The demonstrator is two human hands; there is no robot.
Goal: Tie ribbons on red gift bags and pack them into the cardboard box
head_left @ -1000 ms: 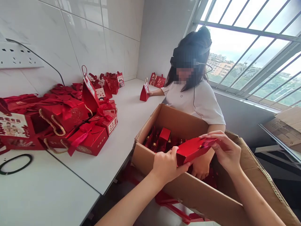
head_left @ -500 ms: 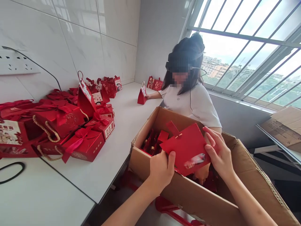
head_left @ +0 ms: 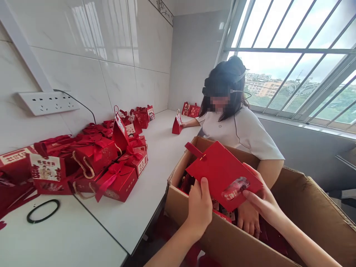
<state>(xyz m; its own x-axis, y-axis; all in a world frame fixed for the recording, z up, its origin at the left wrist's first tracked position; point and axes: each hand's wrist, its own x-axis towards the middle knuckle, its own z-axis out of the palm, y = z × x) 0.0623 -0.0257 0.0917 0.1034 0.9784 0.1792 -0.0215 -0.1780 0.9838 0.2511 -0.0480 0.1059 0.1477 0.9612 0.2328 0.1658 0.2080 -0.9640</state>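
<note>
My left hand grips a red gift box at its lower left edge, thumb on the near face. My right hand closes on its right side, thumb beside a small clear window with something inside. A strap tab sticks out at the box's upper left. Both hands hold it tilted above an open cardboard carton, which contains more red packages, partly hidden. Below the gift box, a co-worker's hand reaches into the carton.
Across the carton sits the co-worker, whose other hand touches a small red box on the white table. Many red gift boxes are heaped at left. A black loop lies nearby, and a power strip is on the wall.
My right hand has gone from spread fingers at the box's right edge to a grip with the thumb on its face. The co-worker's hand in the carton shows more. My view has shifted.
</note>
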